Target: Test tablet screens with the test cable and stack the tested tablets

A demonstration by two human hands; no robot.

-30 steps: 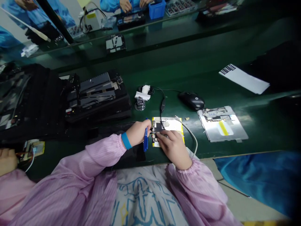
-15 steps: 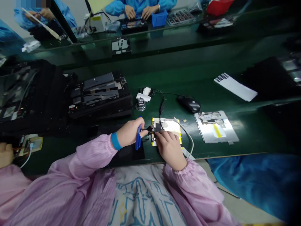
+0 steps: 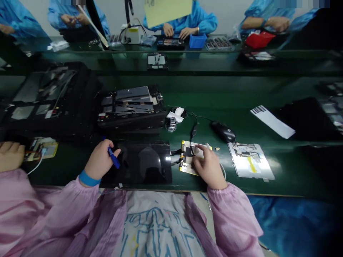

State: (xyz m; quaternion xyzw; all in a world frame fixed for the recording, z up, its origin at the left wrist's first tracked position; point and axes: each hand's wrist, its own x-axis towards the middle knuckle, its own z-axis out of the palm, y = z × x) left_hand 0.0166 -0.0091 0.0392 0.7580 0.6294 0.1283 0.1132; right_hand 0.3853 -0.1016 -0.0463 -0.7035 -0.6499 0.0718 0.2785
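Note:
My left hand (image 3: 99, 159) is closed round a blue pen (image 3: 114, 157) at the left end of a black display panel (image 3: 144, 162), which lies flat near the table's front edge. Short black ribbon cables (image 3: 175, 152) join the panel's right side to a white and yellow battery board (image 3: 187, 166). Over that board rests my right hand (image 3: 211, 167), thumb and forefinger apart, fingertips on or just above its surface. A black cable with an inline plug (image 3: 193, 132) runs down onto the board. The fingers partly cover the board's right half.
A black mouse (image 3: 223, 132) and a silver metal plate (image 3: 252, 160) lie to the right. Stacked black tablet frames (image 3: 131, 112) stand behind the panel. A neighbour's hand (image 3: 11, 156) is at far left by another board. Co-workers in blue sit across the bench.
My left hand has moved left from the ribbon cables with the pen, uncovering the display panel. My right hand stays at the board, fingers more spread. The camera view has shifted.

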